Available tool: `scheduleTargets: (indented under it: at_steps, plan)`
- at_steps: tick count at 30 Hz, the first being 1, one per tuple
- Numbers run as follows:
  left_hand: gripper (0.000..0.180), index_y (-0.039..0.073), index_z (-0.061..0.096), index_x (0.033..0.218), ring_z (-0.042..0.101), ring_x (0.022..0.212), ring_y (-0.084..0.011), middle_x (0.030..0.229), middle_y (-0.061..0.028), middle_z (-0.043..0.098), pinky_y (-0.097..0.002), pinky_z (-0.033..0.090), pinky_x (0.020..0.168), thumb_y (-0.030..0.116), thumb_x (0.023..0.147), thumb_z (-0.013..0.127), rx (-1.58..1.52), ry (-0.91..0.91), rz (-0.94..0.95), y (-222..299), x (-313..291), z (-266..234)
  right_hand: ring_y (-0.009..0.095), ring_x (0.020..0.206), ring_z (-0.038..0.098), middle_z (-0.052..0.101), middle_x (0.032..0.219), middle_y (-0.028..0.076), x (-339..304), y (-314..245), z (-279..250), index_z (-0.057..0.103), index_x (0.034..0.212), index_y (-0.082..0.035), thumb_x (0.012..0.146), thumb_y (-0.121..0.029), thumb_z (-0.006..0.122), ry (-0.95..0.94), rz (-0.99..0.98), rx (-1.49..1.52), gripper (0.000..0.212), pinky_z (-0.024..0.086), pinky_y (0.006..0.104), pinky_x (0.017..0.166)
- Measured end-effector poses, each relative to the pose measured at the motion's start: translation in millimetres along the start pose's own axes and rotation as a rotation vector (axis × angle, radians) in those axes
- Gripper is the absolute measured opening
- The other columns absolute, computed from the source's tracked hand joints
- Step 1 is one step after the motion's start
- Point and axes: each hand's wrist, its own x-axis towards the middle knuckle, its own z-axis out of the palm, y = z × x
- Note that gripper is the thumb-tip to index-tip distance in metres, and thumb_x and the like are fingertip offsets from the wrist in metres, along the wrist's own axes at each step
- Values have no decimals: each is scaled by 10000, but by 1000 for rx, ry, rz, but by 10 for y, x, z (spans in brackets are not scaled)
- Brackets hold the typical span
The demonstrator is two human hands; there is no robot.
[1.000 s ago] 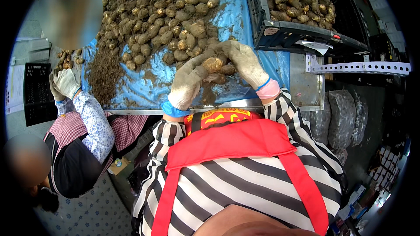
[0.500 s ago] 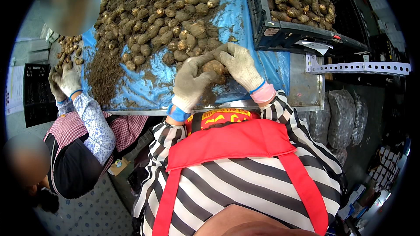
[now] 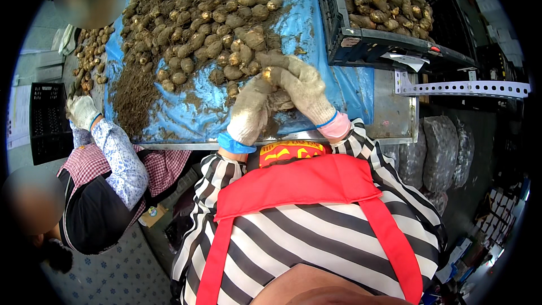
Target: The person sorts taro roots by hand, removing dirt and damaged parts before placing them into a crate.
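My left hand (image 3: 248, 110), in a soiled white knit glove with a blue band at the wrist, is closed over the near edge of the table. My right hand (image 3: 304, 85), gloved alike with a pink cuff, meets it with fingers curled. Between them is a taro corm; only its pale yellowish end (image 3: 267, 72) shows, and the fingers hide the rest. Just beyond my hands lies a broad heap of brown, hairy taro corms (image 3: 214, 28) on a blue plastic sheet (image 3: 186, 116).
A dark crate (image 3: 389, 36) holding more taro stands at the right. A pile of root hairs and soil (image 3: 132, 104) lies left. Beside me, a co-worker's gloved hand (image 3: 84, 112) is near smaller taro (image 3: 93, 51) and a black crate (image 3: 47, 118). Filled sacks (image 3: 440, 149) stand right of the table.
My hands have drawn closer together, and my right fingers now cover most of the taro that showed before. The co-worker's hands have shifted slightly nearer.
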Motion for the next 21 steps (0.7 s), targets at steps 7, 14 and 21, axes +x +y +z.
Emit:
scheduleTargets:
  at_steps: [7, 14, 21]
  plan:
    - [509, -54, 413, 1374, 683, 956, -315, 1153, -216, 630, -406, 585, 788, 288, 1001, 468, -232, -172, -78, -71, -62, -184, 237, 940, 674, 711, 995, 141, 117, 17, -59, 682, 1065, -19, 924, -202, 539, 40, 49, -292, 272, 518, 331, 826]
    - [542, -67, 370, 1410, 639, 1080, -327, 1298, -218, 549, -443, 551, 896, 248, 980, 465, -134, -137, 16, 5, -26, -100, 235, 898, 672, 696, 968, 137, 74, 93, -159, 695, 1059, -5, 959, -175, 529, 98, 98, -30, 258, 518, 303, 824]
    - [527, -85, 398, 1373, 635, 1085, -305, 1267, -196, 568, -415, 541, 929, 170, 943, 567, -81, -68, -66, 0, -22, -84, 201, 931, 651, 682, 980, 101, 7, -54, 34, 706, 1039, -41, 888, -105, 598, 8, 80, -98, 197, 511, 317, 831]
